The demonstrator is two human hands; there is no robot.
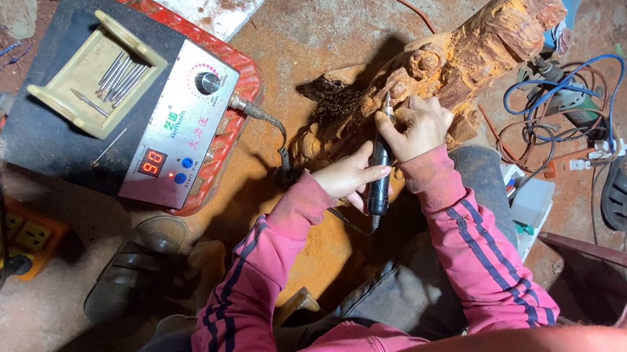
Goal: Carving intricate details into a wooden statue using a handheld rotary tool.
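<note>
While the right hand wraps its grip around the black rotary tool, the tool's tip meets the wood carving lying on the floor; the left hand, fingers curled, steadies the tool's body; a control box sits nearby.

The person is wearing a pink track jacket with dark double stripes running down both sleeves, ribbed cuffs at the wrists, and grey trousers dusted with orange sawdust.
</note>
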